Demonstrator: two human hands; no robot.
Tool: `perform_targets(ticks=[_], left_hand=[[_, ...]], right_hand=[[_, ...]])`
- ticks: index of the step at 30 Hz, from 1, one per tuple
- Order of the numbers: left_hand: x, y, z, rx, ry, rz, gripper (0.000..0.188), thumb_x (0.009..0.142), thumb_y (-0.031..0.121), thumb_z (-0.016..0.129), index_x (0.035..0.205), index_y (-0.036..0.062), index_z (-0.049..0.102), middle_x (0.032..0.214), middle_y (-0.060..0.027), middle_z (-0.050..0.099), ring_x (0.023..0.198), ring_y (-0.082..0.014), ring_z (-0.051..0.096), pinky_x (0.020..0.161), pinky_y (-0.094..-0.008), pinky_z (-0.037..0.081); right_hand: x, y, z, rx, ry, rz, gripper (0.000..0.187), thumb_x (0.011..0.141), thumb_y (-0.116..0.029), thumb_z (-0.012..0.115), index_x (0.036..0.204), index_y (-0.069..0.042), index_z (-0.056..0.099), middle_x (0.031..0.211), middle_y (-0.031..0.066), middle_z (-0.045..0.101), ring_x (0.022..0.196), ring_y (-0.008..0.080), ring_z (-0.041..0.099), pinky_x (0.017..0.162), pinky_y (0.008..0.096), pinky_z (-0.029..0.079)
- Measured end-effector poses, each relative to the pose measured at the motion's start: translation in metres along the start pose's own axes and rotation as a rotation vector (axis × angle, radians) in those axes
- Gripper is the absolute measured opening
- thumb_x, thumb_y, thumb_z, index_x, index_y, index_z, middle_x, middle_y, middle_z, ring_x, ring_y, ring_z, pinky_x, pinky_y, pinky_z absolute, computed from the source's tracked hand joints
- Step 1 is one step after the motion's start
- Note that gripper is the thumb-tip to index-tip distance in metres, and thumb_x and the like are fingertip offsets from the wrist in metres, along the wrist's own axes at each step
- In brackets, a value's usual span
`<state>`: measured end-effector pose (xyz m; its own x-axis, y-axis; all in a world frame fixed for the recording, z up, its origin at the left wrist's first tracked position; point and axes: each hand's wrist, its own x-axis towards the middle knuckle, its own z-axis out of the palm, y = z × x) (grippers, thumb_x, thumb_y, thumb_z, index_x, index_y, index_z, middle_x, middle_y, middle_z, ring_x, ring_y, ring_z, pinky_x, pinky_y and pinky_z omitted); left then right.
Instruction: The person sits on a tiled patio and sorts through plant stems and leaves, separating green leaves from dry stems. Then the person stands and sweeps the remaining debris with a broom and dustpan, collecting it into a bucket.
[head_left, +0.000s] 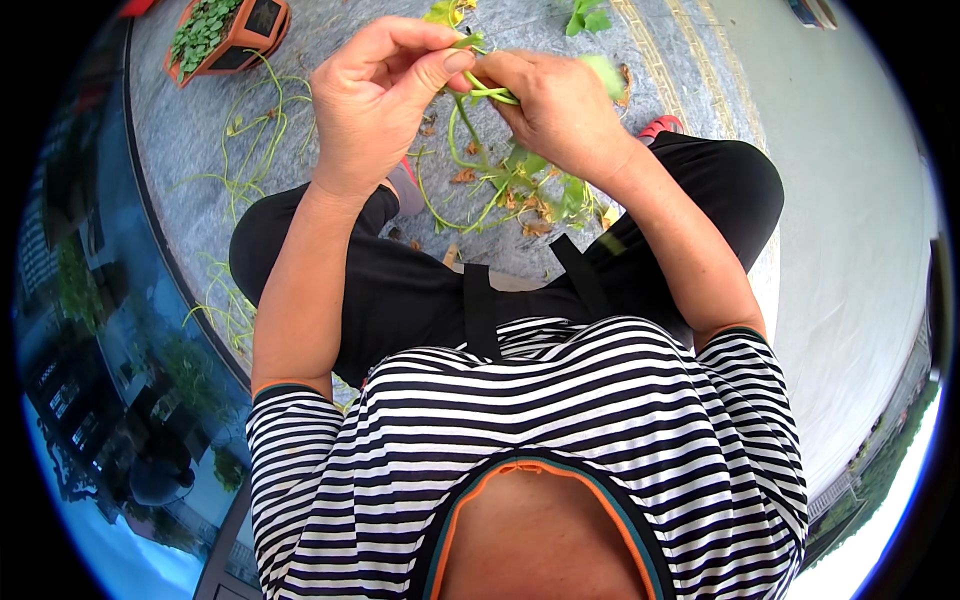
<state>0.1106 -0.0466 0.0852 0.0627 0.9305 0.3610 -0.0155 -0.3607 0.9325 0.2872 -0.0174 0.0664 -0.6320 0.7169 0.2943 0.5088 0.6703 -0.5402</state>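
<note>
My left hand (385, 95) pinches the end of a green plant stem (470, 42) between thumb and index finger. Close beside it, my right hand (560, 105) is closed around thin green stems (492, 94), which stick out under its fingers toward the left. From between the hands a stem hangs down to the floor. Part of a green leaf (603, 73) shows behind my right hand. Below the hands, a heap of leafy stems with brown withered leaves (535, 210) lies between my legs.
An orange-brown planter (262, 22) with small green leaves stands at the far left. Long thin stripped stems (245, 165) lie on the grey patterned mat (330, 225) to the left. A dark glassy surface (130, 330) borders the mat. Loose leaves (588, 18) lie beyond my hands.
</note>
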Motion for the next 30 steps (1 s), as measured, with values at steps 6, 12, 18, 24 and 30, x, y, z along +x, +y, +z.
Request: perform_targets(ticks=[6,12,18,24,30], left_hand=[[-0.001,0.003,-0.003,-0.071,0.015,0.030,0.012,0.083,-0.002,0.063,0.094,-0.0034,0.060,0.081,-0.0110,0.065,0.066,-0.0140,0.062,0.063,-0.0257,0.053],[0.001,0.008,-0.031,-0.112,0.016,0.044,0.013,0.087,0.004,0.060,0.097,-0.0032,0.059,0.083,-0.0129,0.065,0.067,-0.0177,0.061,0.066,-0.0332,0.053],[0.002,0.038,-0.035,-0.295,-0.101,0.083,0.014,0.091,0.008,0.055,0.104,0.0035,0.059,0.087,-0.0113,0.060,0.069,-0.0199,0.056,0.066,-0.0406,0.051],[0.010,0.034,-0.048,-0.119,0.095,0.098,0.015,0.091,0.008,0.054,0.105,0.0044,0.061,0.088,-0.0112,0.061,0.073,-0.0211,0.058,0.067,-0.0394,0.052],[0.018,0.027,-0.076,0.995,0.043,0.108,0.044,0.078,0.002,0.060,0.121,0.0028,0.049,0.116,-0.0162,0.050,0.105,-0.0265,0.053,0.091,-0.0341,0.042]], right_hand=[[-0.002,0.061,0.023,-0.335,-0.040,0.142,0.018,0.074,-0.015,0.062,0.090,-0.007,0.060,0.076,0.0141,0.063,0.072,0.0341,0.062,0.061,0.0431,0.049],[-0.014,0.103,0.027,-0.186,-0.101,0.337,0.033,0.071,-0.028,0.070,0.097,-0.010,0.064,0.077,0.0187,0.065,0.074,0.0371,0.062,0.069,0.0436,0.050],[-0.025,0.122,0.090,0.017,-0.046,0.462,0.035,0.065,-0.014,0.064,0.100,-0.011,0.066,0.083,0.0196,0.065,0.083,0.0352,0.063,0.080,0.0402,0.051],[-0.032,0.136,0.121,0.013,-0.436,0.548,0.023,0.075,-0.020,0.063,0.094,-0.007,0.067,0.084,0.0170,0.067,0.084,0.0323,0.064,0.082,0.0389,0.049],[-0.015,0.095,0.072,0.522,-0.475,0.546,0.023,0.075,-0.019,0.069,0.091,-0.003,0.067,0.084,0.0099,0.068,0.079,0.0178,0.064,0.074,0.0307,0.049]])
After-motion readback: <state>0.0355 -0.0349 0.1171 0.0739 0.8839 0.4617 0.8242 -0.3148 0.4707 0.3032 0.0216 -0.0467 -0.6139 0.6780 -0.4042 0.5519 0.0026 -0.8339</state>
